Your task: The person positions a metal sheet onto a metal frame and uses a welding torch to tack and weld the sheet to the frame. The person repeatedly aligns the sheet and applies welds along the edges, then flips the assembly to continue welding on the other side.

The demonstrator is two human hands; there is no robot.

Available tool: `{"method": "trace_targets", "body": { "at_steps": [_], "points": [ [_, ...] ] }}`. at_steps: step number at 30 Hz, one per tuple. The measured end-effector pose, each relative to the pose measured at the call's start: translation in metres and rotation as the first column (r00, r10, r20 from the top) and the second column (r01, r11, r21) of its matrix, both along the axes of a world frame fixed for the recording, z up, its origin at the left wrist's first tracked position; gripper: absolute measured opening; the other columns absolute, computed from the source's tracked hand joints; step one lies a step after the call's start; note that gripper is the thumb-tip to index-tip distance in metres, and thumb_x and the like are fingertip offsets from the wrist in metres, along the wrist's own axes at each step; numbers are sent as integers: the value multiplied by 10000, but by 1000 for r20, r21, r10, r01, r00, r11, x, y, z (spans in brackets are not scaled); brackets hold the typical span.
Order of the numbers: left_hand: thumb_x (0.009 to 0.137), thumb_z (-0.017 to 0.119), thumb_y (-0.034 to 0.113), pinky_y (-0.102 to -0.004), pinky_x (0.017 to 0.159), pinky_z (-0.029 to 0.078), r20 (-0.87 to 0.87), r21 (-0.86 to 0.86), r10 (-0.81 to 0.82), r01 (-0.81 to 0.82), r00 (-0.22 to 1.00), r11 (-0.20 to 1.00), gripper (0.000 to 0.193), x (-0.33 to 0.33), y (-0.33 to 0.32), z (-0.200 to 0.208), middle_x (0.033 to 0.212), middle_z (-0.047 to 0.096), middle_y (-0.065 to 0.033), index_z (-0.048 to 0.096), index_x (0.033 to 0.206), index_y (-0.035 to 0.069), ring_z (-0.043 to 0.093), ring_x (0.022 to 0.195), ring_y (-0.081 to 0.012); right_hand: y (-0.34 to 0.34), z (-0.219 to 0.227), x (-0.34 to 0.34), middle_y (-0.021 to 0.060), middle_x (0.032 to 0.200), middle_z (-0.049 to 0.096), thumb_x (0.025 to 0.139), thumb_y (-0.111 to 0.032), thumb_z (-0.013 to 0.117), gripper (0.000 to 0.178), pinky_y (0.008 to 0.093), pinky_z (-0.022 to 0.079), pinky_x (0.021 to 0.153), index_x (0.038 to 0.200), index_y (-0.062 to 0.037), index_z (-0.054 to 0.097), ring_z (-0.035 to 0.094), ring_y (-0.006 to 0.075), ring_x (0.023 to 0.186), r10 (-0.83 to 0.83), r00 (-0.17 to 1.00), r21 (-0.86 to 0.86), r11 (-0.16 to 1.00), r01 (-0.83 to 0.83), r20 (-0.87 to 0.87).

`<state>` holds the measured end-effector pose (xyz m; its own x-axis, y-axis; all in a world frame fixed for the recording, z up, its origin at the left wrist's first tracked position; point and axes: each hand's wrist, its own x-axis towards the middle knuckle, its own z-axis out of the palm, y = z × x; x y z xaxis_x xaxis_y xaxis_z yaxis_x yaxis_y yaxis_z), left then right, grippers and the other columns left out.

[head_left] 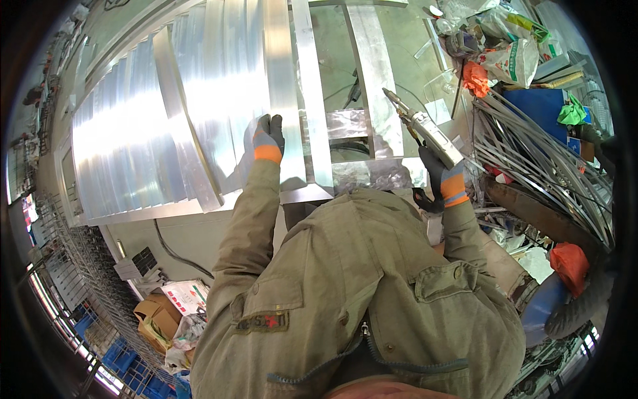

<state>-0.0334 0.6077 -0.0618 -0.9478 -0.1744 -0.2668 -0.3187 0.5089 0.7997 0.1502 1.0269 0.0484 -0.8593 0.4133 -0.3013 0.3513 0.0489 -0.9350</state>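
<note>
My left hand, in a dark glove with an orange and grey cuff, is closed at the edge of a long, shiny metal strip. To its left, a wide row of bright metal sheets covers the bench, and a loose metal bar lies slantwise over them. My right hand, gloved alike, is wrapped round the handle of a silver welding gun. The gun's long, narrow nozzle points away and to the left, over an upright of the metal frame. My palm hides part of the handle.
A heap of thin metal strips lies at the right, beside a blue bin and several plastic bags. A black cable hangs below the bench at the left. Near it stands an open cardboard box beside wire mesh racks.
</note>
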Motion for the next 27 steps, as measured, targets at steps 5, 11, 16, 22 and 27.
{"method": "trace_targets", "body": {
  "at_steps": [5,11,16,22,27],
  "points": [
    [1103,666,389,-425,1136,507,0,-30,-7,7,1000,1000,555,3,15,-4,1406,718,-287,647,1440,-53,681,1316,-417,1,-6,1,71,1138,778,953,-134,875,378,357,598,891,1281,13,758,726,178,1022,-69,997,-154,986,67,-14],
    [1093,641,436,-477,1078,540,36,-178,-79,84,996,980,553,3,23,-10,1305,752,-279,665,1406,-19,710,1231,-457,-1,4,0,100,1151,801,963,-122,865,375,343,626,898,1289,39,774,757,171,1035,50,998,112,993,-47,-27],
    [1082,650,462,-495,1107,542,248,-360,-200,282,948,889,530,-19,16,10,1356,749,-263,759,1338,11,696,1293,-442,0,9,-6,88,1152,795,961,-107,867,380,344,622,894,1297,37,764,750,164,1025,87,996,152,985,-82,-30],
    [1015,774,446,-469,1131,544,428,-449,-137,341,893,826,547,-38,20,33,1383,761,-196,729,1412,72,703,1310,-406,-6,17,-28,52,1136,747,975,-139,863,404,353,576,907,1324,7,721,688,169,1012,138,990,226,965,-132,-12],
    [957,804,558,-476,1097,555,445,-477,-258,471,858,742,579,-53,10,22,1328,788,-176,808,1275,75,730,1235,-394,-4,33,-47,41,1089,734,1008,-147,839,369,305,574,845,1315,-1,695,668,111,956,278,959,243,935,-260,-45]
  ]
}}
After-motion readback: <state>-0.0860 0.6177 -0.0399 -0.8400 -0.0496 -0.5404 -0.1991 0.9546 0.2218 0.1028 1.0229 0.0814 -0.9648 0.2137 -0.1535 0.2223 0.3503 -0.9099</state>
